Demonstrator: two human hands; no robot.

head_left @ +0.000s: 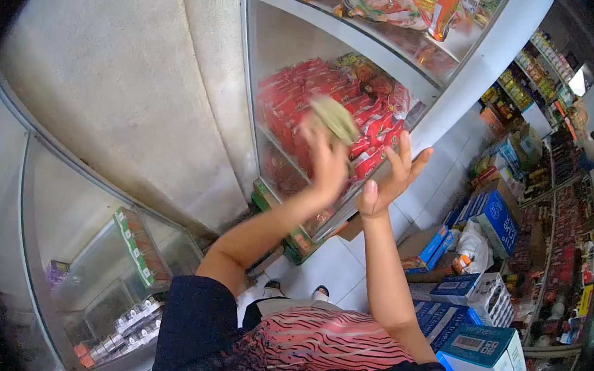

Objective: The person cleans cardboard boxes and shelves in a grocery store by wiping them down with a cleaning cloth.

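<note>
My left hand (326, 163) is raised in front of the glass cabinet (251, 75) and smeared by motion. Its fingers are closed on a pale green folded cloth (335, 119), which is blurred too. Behind the cloth, on the cabinet's lower shelf, lie many red packets (299, 80) in a heap. To the right, my right hand (395, 174) is held up by the cabinet's white frame (453, 93), fingers spread and holding nothing.
Above, a shelf holds food packs (391, 3). A second glass case (30, 162) stands at the left by the wall (110, 63). Blue cartons (499, 217) and a teal-and-white box (484, 347) are stacked on the right, before stocked shelves (561, 237). White tiles (336, 263) cover the floor.
</note>
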